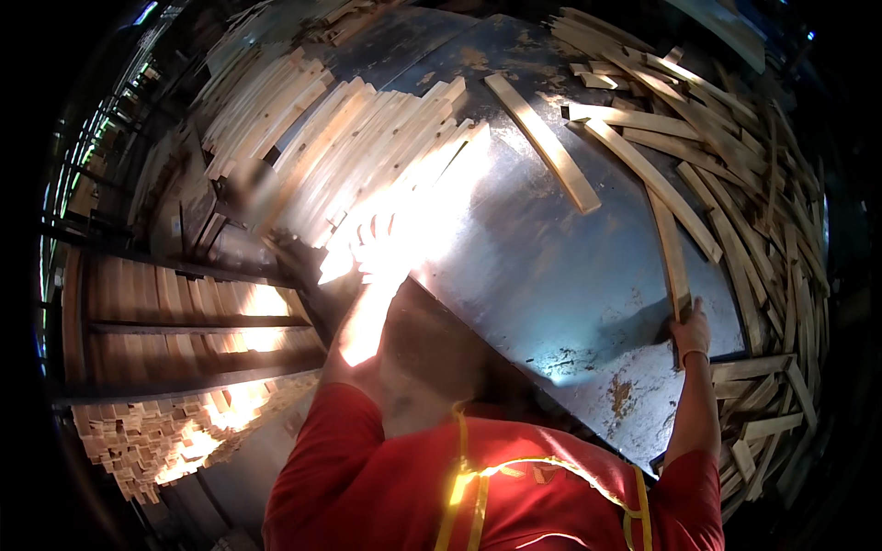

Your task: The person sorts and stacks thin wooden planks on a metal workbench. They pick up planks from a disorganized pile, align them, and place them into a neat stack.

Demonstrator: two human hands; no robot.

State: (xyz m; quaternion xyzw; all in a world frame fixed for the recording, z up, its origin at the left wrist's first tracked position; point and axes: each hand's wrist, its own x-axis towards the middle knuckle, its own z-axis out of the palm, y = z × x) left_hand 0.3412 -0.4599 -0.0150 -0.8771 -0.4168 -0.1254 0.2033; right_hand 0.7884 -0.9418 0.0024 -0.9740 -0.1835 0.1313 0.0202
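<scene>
wood slat (669, 248), end inside right hand (689, 332) fingers

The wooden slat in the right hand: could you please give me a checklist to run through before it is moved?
1. Right hand closed on the near end of the slat: ok.
2. Left hand resting on the slat stack: ok, though glare blurs the fingers.
3. Bare metal table between the hands: ok.
4. Loose slat lying apart from the held one: ok.
5. Held slat's far end free of the pile: cannot tell.
</scene>
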